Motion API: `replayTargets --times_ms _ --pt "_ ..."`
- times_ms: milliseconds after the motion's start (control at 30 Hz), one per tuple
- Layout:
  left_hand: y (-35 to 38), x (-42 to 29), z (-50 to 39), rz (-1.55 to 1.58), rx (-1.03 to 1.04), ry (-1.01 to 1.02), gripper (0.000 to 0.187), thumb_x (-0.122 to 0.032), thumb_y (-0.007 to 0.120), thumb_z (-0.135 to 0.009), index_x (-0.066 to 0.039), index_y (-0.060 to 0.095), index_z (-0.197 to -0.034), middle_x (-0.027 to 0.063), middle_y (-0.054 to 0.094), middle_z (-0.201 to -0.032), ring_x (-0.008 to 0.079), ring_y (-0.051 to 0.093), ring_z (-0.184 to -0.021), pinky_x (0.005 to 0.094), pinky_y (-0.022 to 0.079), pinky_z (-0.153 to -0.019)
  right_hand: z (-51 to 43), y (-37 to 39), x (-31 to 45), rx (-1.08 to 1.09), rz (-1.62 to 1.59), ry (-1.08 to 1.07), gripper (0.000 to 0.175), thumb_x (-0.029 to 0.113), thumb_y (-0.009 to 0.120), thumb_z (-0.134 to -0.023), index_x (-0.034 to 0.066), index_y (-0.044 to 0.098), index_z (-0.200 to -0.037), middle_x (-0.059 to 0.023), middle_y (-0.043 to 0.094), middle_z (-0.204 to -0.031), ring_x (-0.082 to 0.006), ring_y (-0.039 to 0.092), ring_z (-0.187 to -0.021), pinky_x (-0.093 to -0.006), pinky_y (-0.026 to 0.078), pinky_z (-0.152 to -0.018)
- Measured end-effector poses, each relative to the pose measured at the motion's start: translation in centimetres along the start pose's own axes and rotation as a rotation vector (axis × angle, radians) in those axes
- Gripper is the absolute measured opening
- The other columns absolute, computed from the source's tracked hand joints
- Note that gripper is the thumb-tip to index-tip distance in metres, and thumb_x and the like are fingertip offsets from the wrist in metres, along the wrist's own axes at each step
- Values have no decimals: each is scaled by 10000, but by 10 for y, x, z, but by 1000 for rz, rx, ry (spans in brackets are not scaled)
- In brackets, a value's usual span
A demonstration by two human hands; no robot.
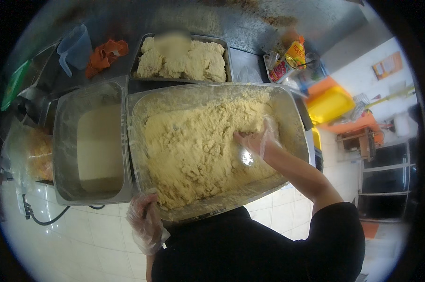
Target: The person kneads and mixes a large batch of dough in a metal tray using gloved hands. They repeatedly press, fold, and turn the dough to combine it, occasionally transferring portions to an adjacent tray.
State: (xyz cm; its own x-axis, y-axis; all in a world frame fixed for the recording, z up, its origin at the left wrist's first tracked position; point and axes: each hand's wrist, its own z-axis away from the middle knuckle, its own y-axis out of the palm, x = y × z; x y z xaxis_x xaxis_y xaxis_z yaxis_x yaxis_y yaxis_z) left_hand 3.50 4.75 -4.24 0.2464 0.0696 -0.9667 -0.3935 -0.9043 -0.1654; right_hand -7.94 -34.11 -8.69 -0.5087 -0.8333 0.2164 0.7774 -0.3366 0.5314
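Note:
A large clear plastic tub (293, 116) lies before me, holding a broad bed of pale yellow, clumpy flour-like coating (194, 148). In a clear disposable glove, my right hand (258, 139) is partly sunk in the coating at the tub's right side; whether its fingers hold anything is hidden. My left hand (145, 218), also gloved, grips the tub's near left corner. Behind the tub, a metal tray (230, 67) carries several coated pieces of food (205, 63), partly blurred at the top. Left of the tub stands a second clear container (66, 151) with a pale liquid (101, 144) in it.
A plastic measuring jug (76, 49) and a crumpled orange cloth or wrapper (106, 56) lie at the back left. A small tray at the back right holds an opened can (283, 70) and a yellow packet (296, 51). Plastic bags (36, 155) sit at the far left; a yellow bin (330, 105) stands right.

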Motion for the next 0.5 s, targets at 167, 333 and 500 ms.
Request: replayTargets --times_ms 167,333,500 --pt "4 -2 6 79 -36 -96 188 79 573 -855 26 689 -993 146 698 -1050 251 639 -1020 359 482 -947 -29 13 0 0 128 -80 842 654 540 -969 100 328 -1566 -137 405 -1575 -317 379 -1462 -484 312 -1225" --pt "2 -1 4 55 -12 -13 167 72 598 -865 29 692 -996 146 702 -1059 254 639 -1014 362 482 -943 -17 31 -14 -103 290 -311 798 698 512 -959 127 454 -1512 -112 516 -1510 -330 513 -1367 -507 377 -1184" --pt "-3 0 1 -17 50 10 253 102 553 -842 -5 697 -1020 132 716 -1049 285 647 -983 370 504 -883 26 44 -15 164 514 -311 823 700 491 -968 116 388 -1540 -136 468 -1536 -352 475 -1389 -563 356 -1183"
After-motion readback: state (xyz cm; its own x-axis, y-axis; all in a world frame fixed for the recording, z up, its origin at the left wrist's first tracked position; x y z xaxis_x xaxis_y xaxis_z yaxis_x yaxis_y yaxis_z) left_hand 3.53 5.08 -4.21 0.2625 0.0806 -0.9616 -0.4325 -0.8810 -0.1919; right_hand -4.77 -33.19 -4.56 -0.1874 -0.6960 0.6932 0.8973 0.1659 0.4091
